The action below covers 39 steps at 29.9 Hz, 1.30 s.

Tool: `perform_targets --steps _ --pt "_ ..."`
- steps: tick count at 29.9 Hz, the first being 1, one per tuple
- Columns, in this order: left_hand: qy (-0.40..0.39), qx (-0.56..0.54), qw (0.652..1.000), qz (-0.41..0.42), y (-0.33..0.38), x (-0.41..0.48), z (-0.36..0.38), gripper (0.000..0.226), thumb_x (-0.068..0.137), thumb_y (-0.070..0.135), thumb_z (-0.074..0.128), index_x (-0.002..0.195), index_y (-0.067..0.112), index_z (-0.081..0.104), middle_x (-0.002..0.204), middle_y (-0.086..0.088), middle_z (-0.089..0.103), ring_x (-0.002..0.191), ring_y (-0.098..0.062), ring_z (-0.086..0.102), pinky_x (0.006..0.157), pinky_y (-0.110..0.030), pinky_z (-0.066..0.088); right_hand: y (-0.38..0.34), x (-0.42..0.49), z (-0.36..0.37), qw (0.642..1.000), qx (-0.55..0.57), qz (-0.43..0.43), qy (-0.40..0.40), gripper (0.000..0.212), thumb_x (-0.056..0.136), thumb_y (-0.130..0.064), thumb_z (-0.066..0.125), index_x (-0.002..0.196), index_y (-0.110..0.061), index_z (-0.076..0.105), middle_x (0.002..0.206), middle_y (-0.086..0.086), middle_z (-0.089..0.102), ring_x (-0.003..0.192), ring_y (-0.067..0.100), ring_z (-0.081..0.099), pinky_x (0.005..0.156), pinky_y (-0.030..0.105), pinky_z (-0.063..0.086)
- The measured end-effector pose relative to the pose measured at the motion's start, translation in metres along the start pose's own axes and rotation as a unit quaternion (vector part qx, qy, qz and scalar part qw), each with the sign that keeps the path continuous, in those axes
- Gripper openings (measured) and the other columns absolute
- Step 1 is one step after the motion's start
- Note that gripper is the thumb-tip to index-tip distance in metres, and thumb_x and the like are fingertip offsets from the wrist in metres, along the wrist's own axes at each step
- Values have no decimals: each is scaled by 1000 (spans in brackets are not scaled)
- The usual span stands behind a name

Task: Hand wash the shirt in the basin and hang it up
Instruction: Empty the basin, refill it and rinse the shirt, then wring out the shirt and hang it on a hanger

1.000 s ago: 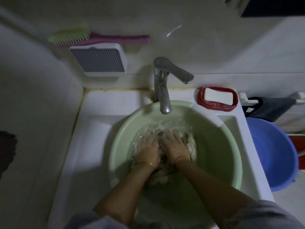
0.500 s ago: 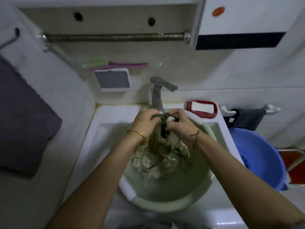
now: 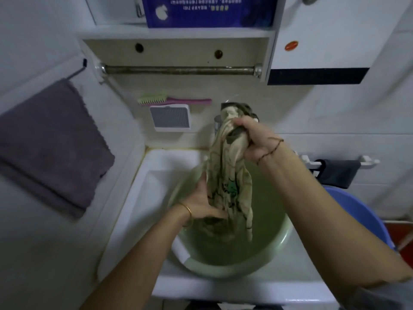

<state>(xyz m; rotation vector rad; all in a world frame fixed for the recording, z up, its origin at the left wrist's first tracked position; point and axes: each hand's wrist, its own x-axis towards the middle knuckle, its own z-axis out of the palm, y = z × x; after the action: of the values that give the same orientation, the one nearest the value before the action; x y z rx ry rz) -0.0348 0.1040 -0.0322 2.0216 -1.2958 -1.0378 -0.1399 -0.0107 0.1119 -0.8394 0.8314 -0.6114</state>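
Note:
A wet beige shirt [image 3: 230, 175] with a dark collar and a green print hangs in a long bunch above the pale green basin [image 3: 225, 268], which sits in the white sink [image 3: 143, 198]. My right hand [image 3: 253, 139] grips the shirt near its collar and holds it high, in front of the tap. My left hand [image 3: 204, 203], with a gold bangle on the wrist, clasps the shirt lower down, just over the water. The shirt's lowest folds still dip into the basin.
A metal towel rail [image 3: 178, 70] runs under the cabinet above the sink. A grey towel [image 3: 49, 144] hangs on the left wall. A brush [image 3: 169, 100] and a white vent [image 3: 170, 117] are on the back wall. A blue bucket [image 3: 362, 220] stands right, below a dark cloth [image 3: 339, 172].
The shirt has come up out of the water. My right hand rose with the collar end, my left hand slid down the fabric. The view tilted upward.

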Motion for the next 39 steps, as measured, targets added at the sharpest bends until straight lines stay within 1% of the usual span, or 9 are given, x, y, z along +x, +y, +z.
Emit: perform_targets --steps 7,11,14,19,23,27,33,36,39 --pt "219 -112 964 102 22 16 15 119 37 48 81 137 22 22 131 5 46 124 -17 46 102 -36 43 -31 -28 29 991 117 30 -53 23 93 -16 50 76 -3 57 64 11 60 66 22 56 67 36 48" --pt "301 -216 924 90 40 15 10 56 63 10 81 92 30 38 92 9 56 88 -13 59 80 -31 51 -37 -38 24 985 156 17 -72 21 93 -17 50 79 -4 57 74 10 59 70 23 57 77 38 48" --pt "327 -242 907 111 42 17 4 36 78 -5 67 92 17 42 86 11 55 78 0 54 71 -17 48 -40 -43 1 982 175 -14 -66 17 92 -16 50 85 -3 59 78 11 61 76 25 59 76 44 49" --pt "355 -164 915 97 38 21 -11 27 84 3 55 102 9 35 96 -5 51 86 -16 47 74 -24 39 -14 -29 -46 990 141 -15 -24 16 90 -15 43 88 -6 56 87 12 61 84 26 58 86 40 47" --pt "342 -70 935 65 49 20 -27 29 93 14 47 117 10 32 93 2 51 87 -18 50 66 -21 40 39 5 -85 992 67 14 108 10 88 -8 49 92 -8 59 82 10 62 74 23 60 60 33 53" --pt "286 154 937 126 75 17 -42 19 94 20 37 111 16 30 92 -2 53 81 -21 52 68 -32 45 87 17 -101 986 -31 120 112 12 90 -13 53 93 -4 60 81 15 62 70 25 56 69 35 48" --pt "247 491 820 158 116 19 -55 35 86 -6 41 118 5 41 114 -16 52 103 -33 51 74 -41 45 120 19 -103 952 -214 177 128 63 86 -54 51 127 -6 52 127 19 55 113 40 53 94 57 46" --pt "217 621 726 200 132 16 -55 32 88 -5 40 119 3 44 119 -18 49 108 -34 49 75 -43 46 114 4 -91 959 28 274 71 78 84 -68 47 136 -12 35 143 27 31 121 55 38 85 66 43" --pt "199 680 656 260 137 13 -49 34 86 -7 31 114 5 47 119 -18 47 108 -34 47 70 -39 42 110 -9 -71 910 235 336 -52 116 73 -81 43 148 -2 5 148 37 13 124 62 31 91 68 34"
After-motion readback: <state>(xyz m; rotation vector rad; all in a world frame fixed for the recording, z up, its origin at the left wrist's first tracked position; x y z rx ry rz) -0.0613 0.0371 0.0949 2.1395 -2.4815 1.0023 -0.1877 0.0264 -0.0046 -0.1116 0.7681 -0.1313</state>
